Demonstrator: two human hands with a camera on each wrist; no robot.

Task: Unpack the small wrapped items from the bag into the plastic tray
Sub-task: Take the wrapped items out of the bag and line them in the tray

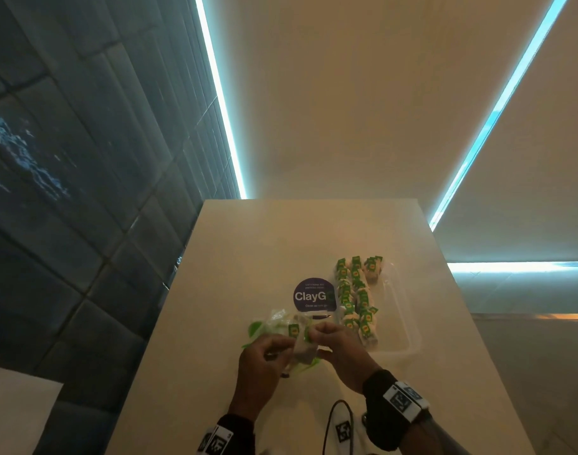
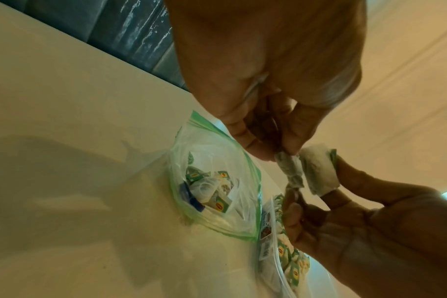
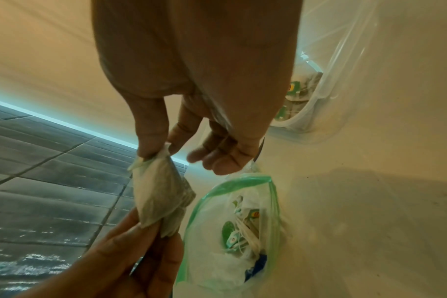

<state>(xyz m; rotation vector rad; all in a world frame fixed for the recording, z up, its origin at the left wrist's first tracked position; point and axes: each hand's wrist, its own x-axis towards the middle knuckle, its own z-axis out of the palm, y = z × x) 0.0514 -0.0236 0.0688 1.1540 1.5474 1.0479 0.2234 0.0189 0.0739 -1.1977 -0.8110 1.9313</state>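
Note:
Two small tea bags hang pressed together above the table. My left hand pinches one corner of them and my right hand pinches another. In the left wrist view the left hand grips the top of the grey tea bag, and the right hand grips its bottom with a whiter tea bag on its fingers. A green-edged zip bag lies open beneath, holding several tagged tea bags. The clear plastic tray to the right holds rows of them.
A round purple sticker lies between bag and tray. A black cord loops near the table's front edge. The table's left edge drops to a dark tiled floor. Bare tabletop stretches behind the tray.

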